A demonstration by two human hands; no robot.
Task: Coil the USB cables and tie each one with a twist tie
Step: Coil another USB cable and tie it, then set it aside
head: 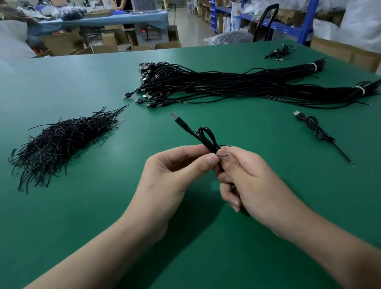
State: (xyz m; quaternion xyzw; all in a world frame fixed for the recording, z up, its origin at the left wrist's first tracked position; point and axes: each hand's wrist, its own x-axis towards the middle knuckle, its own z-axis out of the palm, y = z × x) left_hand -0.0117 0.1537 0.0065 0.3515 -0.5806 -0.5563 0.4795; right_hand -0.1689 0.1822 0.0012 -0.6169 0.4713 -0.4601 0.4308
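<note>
Over the middle of the green table point(99, 221), both hands hold one coiled USB cable point(203, 136), its plug pointing toward the far edge. The left hand point(165, 181) pinches the coil's waist between thumb and forefinger. The right hand point(245, 181) curls round the lower part, its thumb at a twist tie point(223, 156) there.

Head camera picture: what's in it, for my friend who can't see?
The left hand and right hand hold a coiled black USB cable over a green table, pinching a twist tie at its middle. A heap of twist ties lies left, a big bundle of cables behind, one tied cable right.
</note>
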